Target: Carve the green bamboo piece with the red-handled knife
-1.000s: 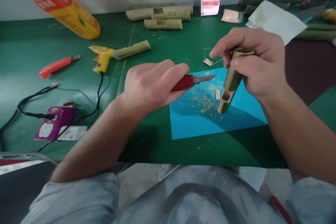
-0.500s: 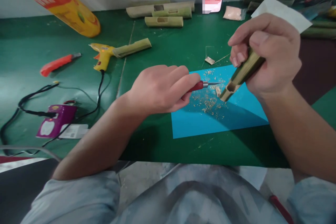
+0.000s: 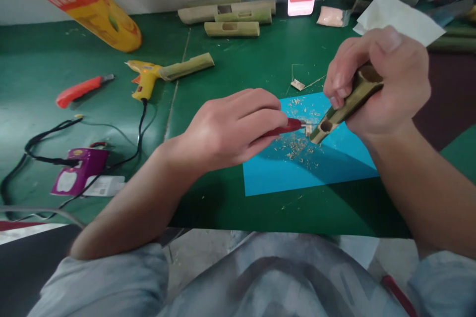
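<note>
My left hand (image 3: 238, 126) is closed around the red handle of a small carving knife (image 3: 292, 125). Its thin blade points right, its tip by the lower end of a bamboo tube (image 3: 344, 105); I cannot tell whether they touch. That tube is gripped in my right hand (image 3: 394, 77), tilted, its upper open end facing me and a cut-out notch near the lower end. Below both hands lies a blue sheet (image 3: 267, 181) strewn with bamboo shavings (image 3: 297, 146). A small pale chip (image 3: 308, 130) rests on it beside the tube's end.
At left are a yellow glue gun (image 3: 147, 77) touching a bamboo piece (image 3: 189, 66), a red utility knife (image 3: 82, 90), a purple box (image 3: 80, 171) with cables, and a leaning bottle (image 3: 107, 17). Notched bamboo tubes (image 3: 232, 29), a phone (image 3: 302, 2) and white paper (image 3: 401, 20) stand farther back.
The left hand and knife have shifted slightly right, bringing the blade closer to the tube. My right hand has turned the tube, so its upper open end now shows.
</note>
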`<state>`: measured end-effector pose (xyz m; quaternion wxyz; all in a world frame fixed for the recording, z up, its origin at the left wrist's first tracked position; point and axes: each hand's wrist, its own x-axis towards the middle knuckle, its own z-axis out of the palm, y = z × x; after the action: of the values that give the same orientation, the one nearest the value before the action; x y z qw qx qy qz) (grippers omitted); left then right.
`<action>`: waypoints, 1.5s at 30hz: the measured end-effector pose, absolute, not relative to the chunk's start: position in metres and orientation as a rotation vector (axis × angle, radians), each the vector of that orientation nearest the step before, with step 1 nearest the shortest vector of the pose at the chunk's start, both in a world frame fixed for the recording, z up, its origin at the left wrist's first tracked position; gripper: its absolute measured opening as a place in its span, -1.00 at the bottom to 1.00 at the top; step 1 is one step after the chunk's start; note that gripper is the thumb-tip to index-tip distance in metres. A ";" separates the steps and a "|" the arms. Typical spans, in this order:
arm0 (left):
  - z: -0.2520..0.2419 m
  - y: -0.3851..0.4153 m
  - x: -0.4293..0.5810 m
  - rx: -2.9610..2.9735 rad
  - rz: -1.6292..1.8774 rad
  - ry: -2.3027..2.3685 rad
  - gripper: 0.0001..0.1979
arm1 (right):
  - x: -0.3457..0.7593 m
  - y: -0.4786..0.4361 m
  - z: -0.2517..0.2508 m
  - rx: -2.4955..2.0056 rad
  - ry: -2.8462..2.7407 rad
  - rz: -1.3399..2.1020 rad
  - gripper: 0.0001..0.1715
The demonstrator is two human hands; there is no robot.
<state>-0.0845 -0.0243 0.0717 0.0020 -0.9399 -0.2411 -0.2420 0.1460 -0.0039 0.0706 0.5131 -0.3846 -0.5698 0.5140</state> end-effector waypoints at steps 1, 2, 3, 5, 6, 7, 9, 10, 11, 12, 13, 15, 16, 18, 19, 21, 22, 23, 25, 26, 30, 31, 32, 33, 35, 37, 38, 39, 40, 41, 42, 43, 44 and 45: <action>0.074 -0.026 -0.083 -2.997 -0.768 -0.803 -0.83 | 0.144 -0.006 0.069 -0.874 -1.350 1.184 -0.48; 0.077 -0.027 -0.082 -3.028 -0.758 -0.883 -0.82 | 0.142 -0.008 0.067 -0.819 -1.332 1.127 -0.41; 0.079 -0.029 -0.080 -3.040 -0.743 -0.973 -0.81 | 0.139 -0.010 0.065 -0.765 -1.295 1.049 -0.33; 0.083 -0.033 -0.077 -3.031 -0.742 -1.106 -0.78 | 0.135 -0.012 0.064 -0.722 -1.254 0.934 -0.23; 0.084 -0.034 -0.076 -3.024 -0.748 -1.146 -0.78 | 0.134 -0.013 0.065 -0.725 -1.248 0.908 -0.21; 0.086 -0.036 -0.074 -3.020 -0.761 -1.158 -0.78 | 0.133 -0.013 0.066 -0.727 -1.259 0.910 -0.20; 0.088 -0.038 -0.072 -3.015 -0.780 -1.125 -0.79 | 0.133 -0.015 0.069 -0.719 -1.271 0.936 -0.19; 0.089 -0.038 -0.071 -3.009 -0.780 -1.097 -0.80 | 0.134 -0.016 0.070 -0.708 -1.272 0.948 -0.19; 0.089 -0.039 -0.071 -3.000 -0.773 -1.070 -0.81 | 0.135 -0.017 0.072 -0.703 -1.266 0.954 -0.19; 0.089 -0.040 -0.072 -2.989 -0.765 -1.048 -0.83 | 0.138 -0.018 0.073 -0.713 -1.283 0.973 -0.21; 0.089 -0.041 -0.073 -2.982 -0.748 -1.037 -0.84 | 0.140 -0.018 0.074 -0.717 -1.295 0.986 -0.23; 0.088 -0.042 -0.077 -2.981 -0.717 -1.028 -0.86 | 0.144 -0.019 0.074 -0.756 -1.384 1.067 -0.30; 0.088 -0.043 -0.079 -2.987 -0.695 -1.024 -0.86 | 0.144 -0.019 0.074 -0.768 -1.386 1.079 -0.31; 0.086 -0.044 -0.083 -3.006 -0.627 -0.997 -0.84 | 0.144 -0.017 0.071 -0.773 -1.359 1.075 -0.27; 0.085 -0.044 -0.084 -3.009 -0.591 -0.967 -0.82 | 0.143 -0.015 0.070 -0.762 -1.314 1.045 -0.23; 0.082 -0.045 -0.083 -2.994 -0.545 -0.889 -0.81 | 0.141 -0.013 0.067 -0.726 -1.274 1.010 -0.18; 0.080 -0.046 -0.081 -2.975 -0.538 -0.856 -0.82 | 0.141 -0.013 0.066 -0.712 -1.291 1.014 -0.18; 0.078 -0.046 -0.079 -2.952 -0.540 -0.825 -0.83 | 0.141 -0.013 0.066 -0.716 -1.328 1.032 -0.20; 0.073 -0.047 -0.075 -2.906 -0.560 -0.781 -0.86 | 0.143 -0.014 0.067 -0.758 -1.400 1.073 -0.24; 0.071 -0.047 -0.074 -2.883 -0.574 -0.765 -0.87 | 0.144 -0.015 0.068 -0.789 -1.406 1.079 -0.24; 0.070 -0.048 -0.073 -2.831 -0.665 -0.673 -0.86 | 0.143 -0.019 0.069 -0.779 -1.388 1.058 -0.20; 0.072 -0.049 -0.073 -2.838 -0.703 -0.640 -0.85 | 0.142 -0.019 0.069 -0.765 -1.390 1.057 -0.20; 0.074 -0.049 -0.074 -2.855 -0.740 -0.615 -0.86 | 0.141 -0.019 0.068 -0.756 -1.389 1.059 -0.21; 0.075 -0.050 -0.074 -2.876 -0.772 -0.608 -0.86 | 0.141 -0.019 0.068 -0.750 -1.387 1.066 -0.24; 0.076 -0.053 -0.075 -2.909 -0.808 -0.658 -0.86 | 0.141 -0.019 0.067 -0.747 -1.375 1.074 -0.29; 0.074 -0.056 -0.074 -2.919 -0.831 -0.746 -0.83 | 0.143 -0.018 0.067 -0.736 -1.388 1.074 -0.35; 0.071 -0.057 -0.073 -2.917 -0.853 -0.778 -0.81 | 0.144 -0.018 0.067 -0.729 -1.405 1.075 -0.37; 0.069 -0.059 -0.072 -2.912 -0.880 -0.798 -0.80 | 0.146 -0.017 0.067 -0.730 -1.422 1.079 -0.38; 0.067 -0.061 -0.070 -2.909 -0.904 -0.815 -0.79 | 0.147 -0.016 0.067 -0.737 -1.435 1.086 -0.38; 0.066 -0.062 -0.068 -2.909 -0.919 -0.834 -0.79 | 0.148 -0.015 0.067 -0.746 -1.444 1.097 -0.38; 0.066 -0.064 -0.067 -2.912 -0.927 -0.863 -0.78 | 0.149 -0.015 0.066 -0.757 -1.445 1.109 -0.36; 0.067 -0.065 -0.065 -2.913 -0.927 -0.897 -0.78 | 0.150 -0.014 0.066 -0.768 -1.438 1.120 -0.35; 0.069 -0.066 -0.063 -2.912 -0.914 -0.931 -0.78 | 0.151 -0.014 0.066 -0.773 -1.434 1.129 -0.33; 0.071 -0.066 -0.062 -2.908 -0.894 -0.952 -0.78 | 0.151 -0.013 0.066 -0.772 -1.440 1.137 -0.32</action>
<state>-0.0621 -0.0663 0.0712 -0.0230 -0.9120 -0.2986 -0.2804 0.1510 -0.0135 0.0662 0.5443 -0.3252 -0.6070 0.4792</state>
